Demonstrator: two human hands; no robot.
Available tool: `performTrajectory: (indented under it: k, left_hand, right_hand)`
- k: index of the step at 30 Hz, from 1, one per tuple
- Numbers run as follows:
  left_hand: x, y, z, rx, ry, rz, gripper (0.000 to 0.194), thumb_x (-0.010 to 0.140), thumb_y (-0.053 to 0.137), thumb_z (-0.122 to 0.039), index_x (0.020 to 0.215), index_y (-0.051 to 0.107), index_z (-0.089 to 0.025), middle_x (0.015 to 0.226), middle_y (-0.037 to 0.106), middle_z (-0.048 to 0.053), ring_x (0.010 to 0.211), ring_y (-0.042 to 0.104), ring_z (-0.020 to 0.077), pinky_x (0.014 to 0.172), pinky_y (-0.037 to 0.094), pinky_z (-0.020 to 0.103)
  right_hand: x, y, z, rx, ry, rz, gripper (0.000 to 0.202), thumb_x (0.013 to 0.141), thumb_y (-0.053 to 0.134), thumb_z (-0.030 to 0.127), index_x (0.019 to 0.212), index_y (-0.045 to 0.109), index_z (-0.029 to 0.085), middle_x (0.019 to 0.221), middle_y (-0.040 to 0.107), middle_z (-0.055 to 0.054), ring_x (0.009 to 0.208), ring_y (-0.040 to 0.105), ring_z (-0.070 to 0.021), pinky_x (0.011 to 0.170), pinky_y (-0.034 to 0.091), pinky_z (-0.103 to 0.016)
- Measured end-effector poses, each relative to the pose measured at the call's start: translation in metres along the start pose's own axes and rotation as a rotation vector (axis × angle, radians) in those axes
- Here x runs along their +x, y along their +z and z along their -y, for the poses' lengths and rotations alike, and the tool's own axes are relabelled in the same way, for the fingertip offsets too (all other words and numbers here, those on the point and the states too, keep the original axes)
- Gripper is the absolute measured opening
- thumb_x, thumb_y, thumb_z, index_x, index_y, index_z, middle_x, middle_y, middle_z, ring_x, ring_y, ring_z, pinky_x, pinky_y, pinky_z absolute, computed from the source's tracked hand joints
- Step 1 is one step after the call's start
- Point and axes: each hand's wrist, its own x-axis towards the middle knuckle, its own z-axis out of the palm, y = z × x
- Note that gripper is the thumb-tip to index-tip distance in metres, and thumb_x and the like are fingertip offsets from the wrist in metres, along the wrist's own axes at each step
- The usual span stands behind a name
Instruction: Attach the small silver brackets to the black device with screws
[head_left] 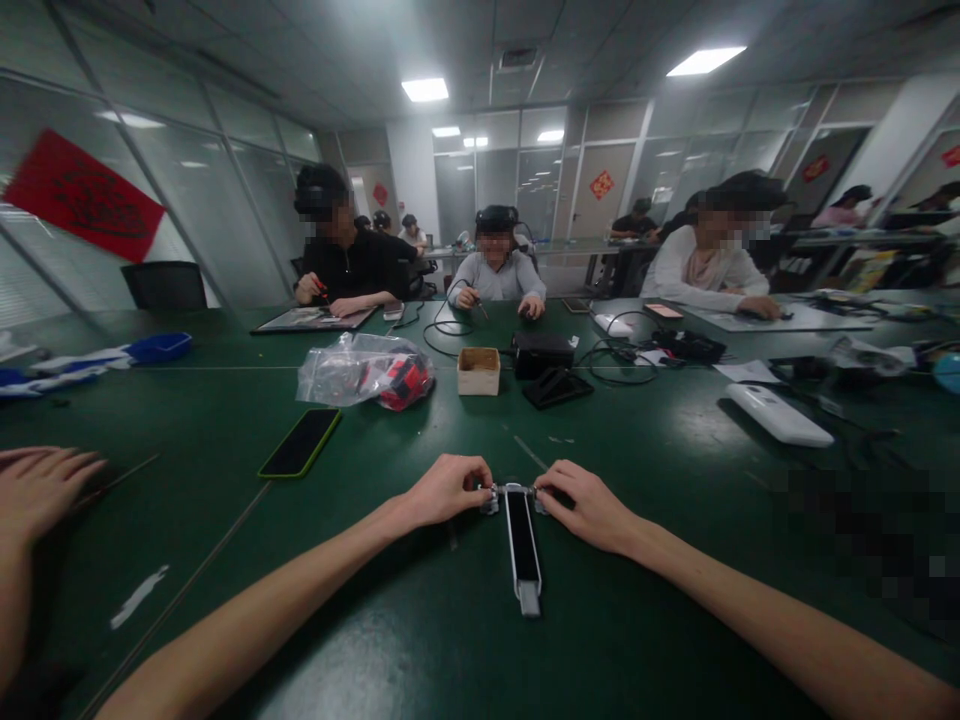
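A long narrow device with a black face and a white frame (523, 540) lies on the green table, with a small light tab at its near end. At its far end, small metal parts stick out to both sides. My left hand (454, 488) pinches the metal part (490, 500) on the left side. On the right side, the fingertips of my right hand (581, 505) are closed at the other small part, which they mostly hide.
A phone with a green edge (300, 443), a plastic bag with red items (367, 372), a small open box (478, 372) and a black box (544, 355) lie beyond. Another person's hand (45, 485) rests at the left. A white case (778, 415) lies right; people sit opposite.
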Motion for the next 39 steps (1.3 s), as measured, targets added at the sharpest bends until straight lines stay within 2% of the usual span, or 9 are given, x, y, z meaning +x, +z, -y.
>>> performTrajectory:
  k: [9,16,32,39]
  left_hand:
    - [0.0002,-0.0023,-0.0022,0.019,-0.002,0.024,0.012,0.081,0.057,-0.023,0.086,0.067,-0.017,0.076,0.065,-0.002,0.064,0.057,0.0113,0.060,0.038,0.019]
    - [0.0007,-0.0041,-0.0027,0.105,0.052,0.012,0.014,0.083,0.057,-0.024,0.086,0.068,-0.017,0.080,0.065,0.000,0.068,0.056,0.0124,0.062,0.038,0.020]
    - [0.0007,-0.0001,-0.0006,0.052,0.011,0.009,0.012,0.081,0.058,-0.025,0.086,0.064,-0.016,0.073,0.062,-0.001,0.063,0.054,0.0121,0.059,0.037,0.020]
    - [0.0000,0.0027,-0.0001,0.009,-0.016,-0.027,0.011,0.079,0.060,-0.025,0.084,0.059,-0.016,0.070,0.059,-0.003,0.062,0.054,0.0119,0.058,0.037,0.020]
  right_hand:
    - [-0.0002,-0.0009,0.0004,0.008,0.012,0.008,0.021,0.091,0.045,0.029,0.096,0.062,0.018,0.093,0.058,-0.006,0.080,0.054,-0.0168,0.068,0.048,-0.031]
    - [-0.0001,0.0004,-0.0007,0.011,-0.004,-0.005,0.021,0.091,0.044,0.028,0.095,0.062,0.018,0.092,0.058,-0.006,0.080,0.053,-0.0169,0.069,0.048,-0.032]
    - [-0.0003,-0.0032,0.0025,0.011,0.017,0.012,0.021,0.091,0.044,0.029,0.097,0.061,0.018,0.093,0.057,-0.006,0.079,0.054,-0.0166,0.069,0.048,-0.032]
    - [0.0001,-0.0024,0.0021,0.008,0.013,0.012,0.021,0.091,0.045,0.029,0.096,0.062,0.018,0.093,0.057,-0.006,0.079,0.053,-0.0159,0.068,0.047,-0.031]
